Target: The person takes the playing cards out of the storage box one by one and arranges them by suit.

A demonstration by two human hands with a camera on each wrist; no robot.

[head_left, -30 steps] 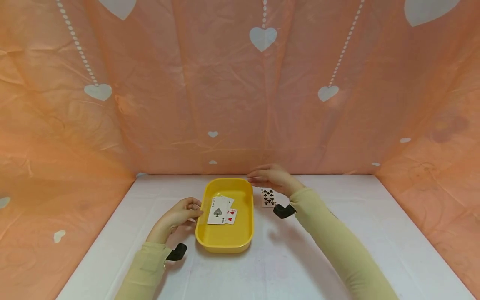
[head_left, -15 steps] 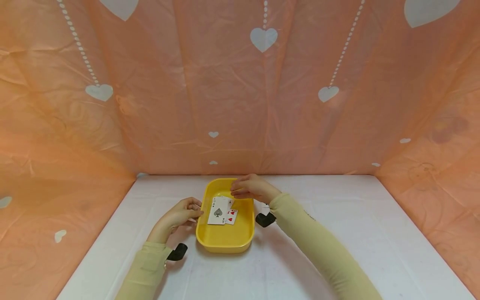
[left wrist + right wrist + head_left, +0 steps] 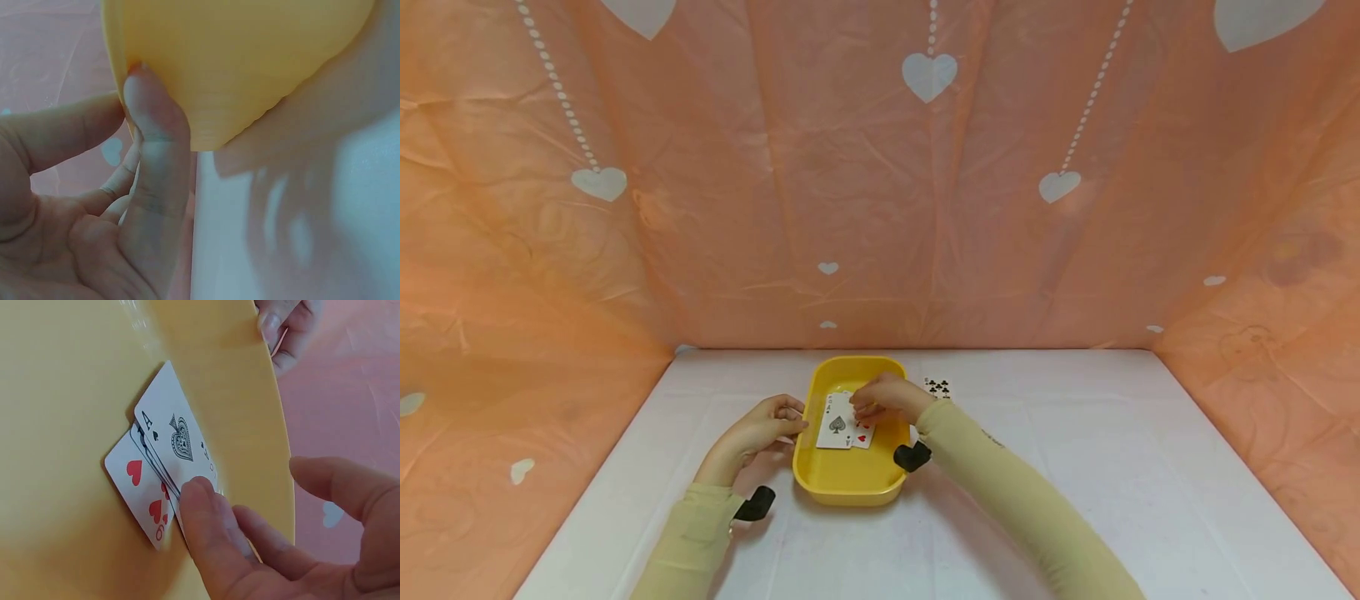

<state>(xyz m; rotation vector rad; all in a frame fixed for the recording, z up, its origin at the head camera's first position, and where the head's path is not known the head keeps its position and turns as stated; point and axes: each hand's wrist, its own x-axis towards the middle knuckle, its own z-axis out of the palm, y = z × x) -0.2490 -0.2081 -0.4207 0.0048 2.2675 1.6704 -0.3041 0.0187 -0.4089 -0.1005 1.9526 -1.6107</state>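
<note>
A yellow plastic tray (image 3: 850,477) holds a small overlapping pile of playing cards. On top lies the ace of spades (image 3: 164,419), with a hearts card (image 3: 134,481) jutting out from under it. My left hand (image 3: 763,429) pinches the tray's left rim between thumb and fingers; the left wrist view shows the thumb (image 3: 156,119) pressed on the yellow wall. My right hand (image 3: 889,395) reaches over the tray's right side, fingertips right at the edge of the pile. Its thumb (image 3: 337,484) stands apart from the fingers, and nothing shows between them.
A clubs card (image 3: 937,386) lies on the white table (image 3: 1037,392) to the right of the tray, partly hidden by my right forearm. A peach curtain (image 3: 880,208) with pale hearts rises behind and at both sides.
My right hand has moved from the tray's far right corner leftward and nearer, in over the cards. The left hand stays at the rim, and the tray has hardly shifted.
</note>
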